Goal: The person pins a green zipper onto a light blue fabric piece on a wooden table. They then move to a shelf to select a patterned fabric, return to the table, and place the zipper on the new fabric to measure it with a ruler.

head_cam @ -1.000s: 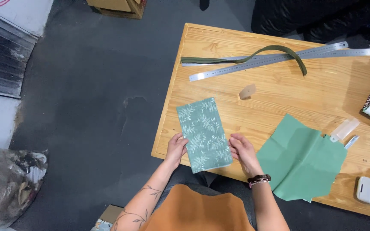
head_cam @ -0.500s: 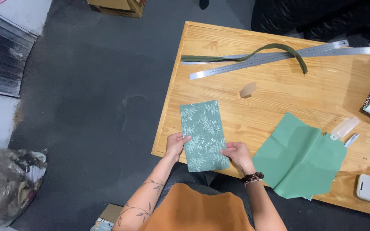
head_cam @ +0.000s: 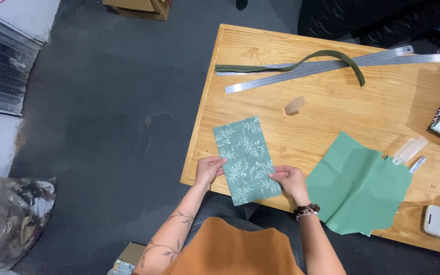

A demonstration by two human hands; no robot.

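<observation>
leaf-print fabric [head_cam: 246, 159] flat at table's [head_cam: 332, 112] near edge | left hand [head_cam: 209, 170] pinches its 9 o'clock edge, right hand [head_cam: 289, 179] its 4 o'clock edge | plain green cloth [head_cam: 360, 186] at 3 o'clock | judgement: keep edges taut, square, both grips even

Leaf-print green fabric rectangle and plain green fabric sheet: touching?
Apart. The head view shows bare wood between leaf-print green fabric rectangle and plain green fabric sheet.
</observation>
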